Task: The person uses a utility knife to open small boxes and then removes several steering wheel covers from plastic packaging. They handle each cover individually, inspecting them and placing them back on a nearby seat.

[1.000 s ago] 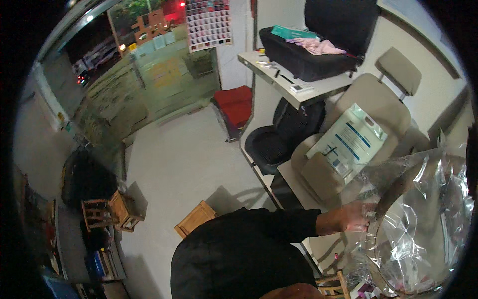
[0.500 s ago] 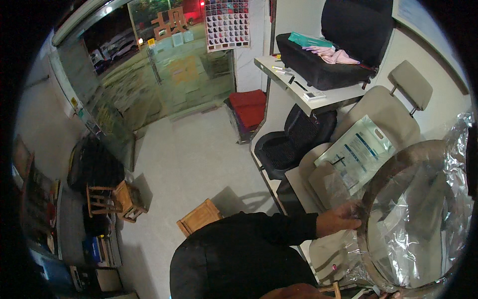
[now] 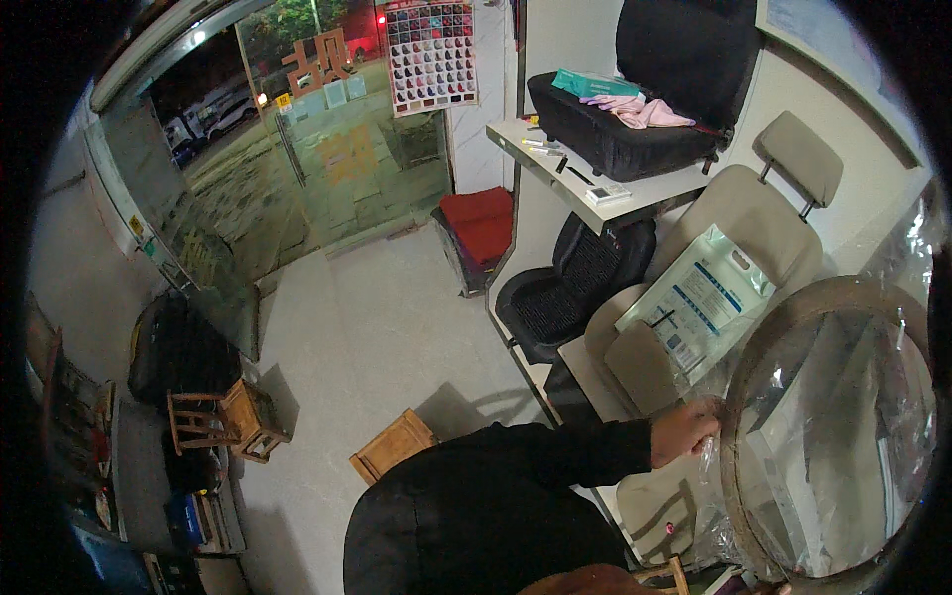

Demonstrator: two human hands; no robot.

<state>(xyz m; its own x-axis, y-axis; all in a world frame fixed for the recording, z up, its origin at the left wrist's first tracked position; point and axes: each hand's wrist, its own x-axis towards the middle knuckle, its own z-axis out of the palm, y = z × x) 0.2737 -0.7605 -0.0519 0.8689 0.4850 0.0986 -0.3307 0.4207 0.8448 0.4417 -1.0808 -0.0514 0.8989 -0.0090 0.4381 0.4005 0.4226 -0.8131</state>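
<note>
My left hand reaches across to the right in a black sleeve. Its fingers are closed on the crinkled clear plastic bag at the left edge of a large taupe ring, which looks like a steering wheel cover. The bag spreads across the opening and past the upper right of the ring, which stands tilted in front of a beige seat. Just a bit of my right hand shows at the ring's lower edge; its fingers are mostly cut off by the frame, so their hold is unclear.
Behind the ring, a pale green package leans on the beige car seat. A black seat with a teal box and pink cloth stands on a white shelf. Wooden stools stand on the floor, left of me. A glass door is beyond.
My left hand has shifted slightly right and curled tighter, its thumb no longer lying along the ring. My view has turned a little, so the room sits slightly further left.
</note>
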